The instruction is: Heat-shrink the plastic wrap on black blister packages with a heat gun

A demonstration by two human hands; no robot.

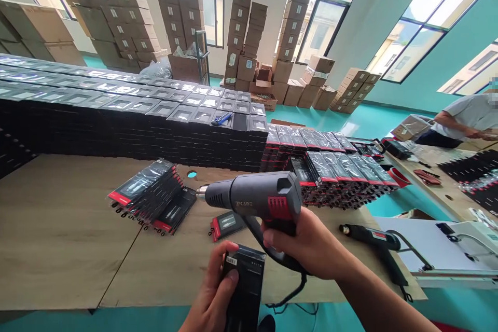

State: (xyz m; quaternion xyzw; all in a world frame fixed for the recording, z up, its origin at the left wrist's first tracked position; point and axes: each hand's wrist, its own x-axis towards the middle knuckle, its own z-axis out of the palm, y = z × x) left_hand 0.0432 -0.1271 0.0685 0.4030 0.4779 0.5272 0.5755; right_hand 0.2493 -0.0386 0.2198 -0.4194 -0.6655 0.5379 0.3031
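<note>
In the right hand (301, 244), heat gun (249, 194), grip (286, 227) hidden

Packing wkshp: stacked cartons (241, 46), rows of black pkgs (128, 129)

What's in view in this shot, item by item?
heat gun: one, grey with red grip panel, held up over the table
black box: one, black, held low at the table edge
second heat gun: one, black, lying on the table's right side
red-trimmed black packs: many, in loose piles on the wooden table
black boxes: many, stacked in a long block behind the table
blue-handled tool: one, blue, on top of that block
cardboard cartons: many, brown, stacked by the windows
co-worker: one, grey shirt, at far right
left hand: one, gripping the black box
right hand: one, gripping the heat gun
</note>
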